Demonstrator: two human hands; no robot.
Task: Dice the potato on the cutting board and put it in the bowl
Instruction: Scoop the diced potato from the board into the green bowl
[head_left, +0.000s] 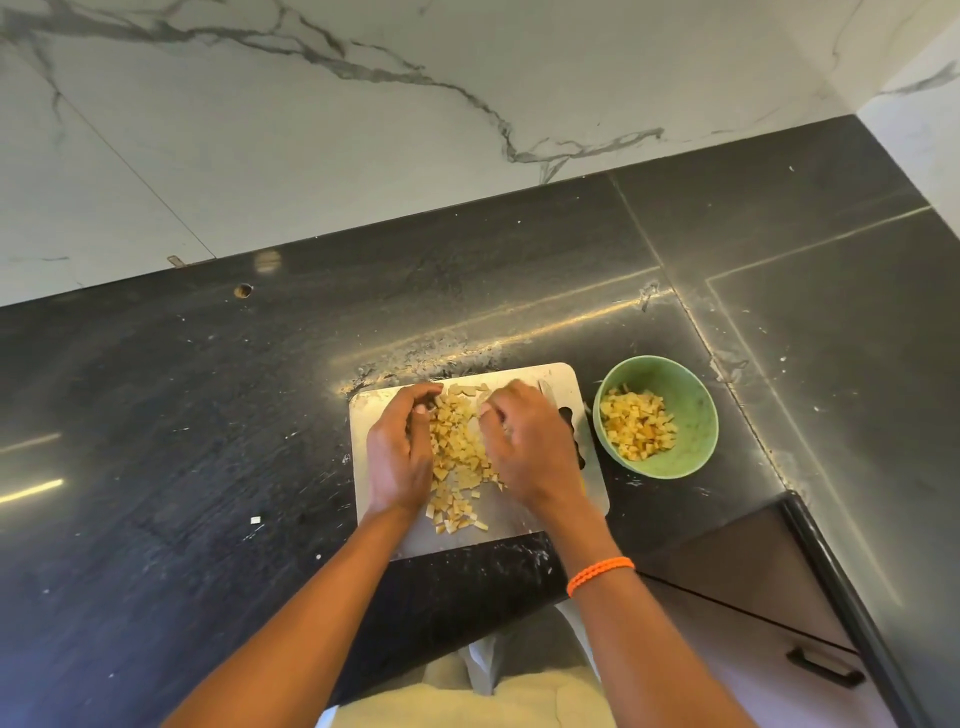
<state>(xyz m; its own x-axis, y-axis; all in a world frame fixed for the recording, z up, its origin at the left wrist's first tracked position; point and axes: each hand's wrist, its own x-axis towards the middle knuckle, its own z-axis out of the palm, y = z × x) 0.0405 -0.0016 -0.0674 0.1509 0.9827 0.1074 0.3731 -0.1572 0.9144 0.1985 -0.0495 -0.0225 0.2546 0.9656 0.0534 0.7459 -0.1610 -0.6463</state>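
Note:
Diced potato pieces (460, 457) lie in a heap on the pale cutting board (561, 376). My left hand (397, 452) cups the heap from the left with curled fingers. My right hand (524, 447) cups it from the right, fingers bent down into the pieces. The green bowl (691, 395) stands just right of the board and holds several potato cubes (636, 423). A knife (576, 426) lies on the board's right side, mostly hidden under my right hand.
The black stone counter (208, 415) spreads left and behind, with a small white scrap (255, 519) on it. A marble wall (363, 130) rises behind. The counter's front edge and a drawer with a handle (823, 667) are at the lower right.

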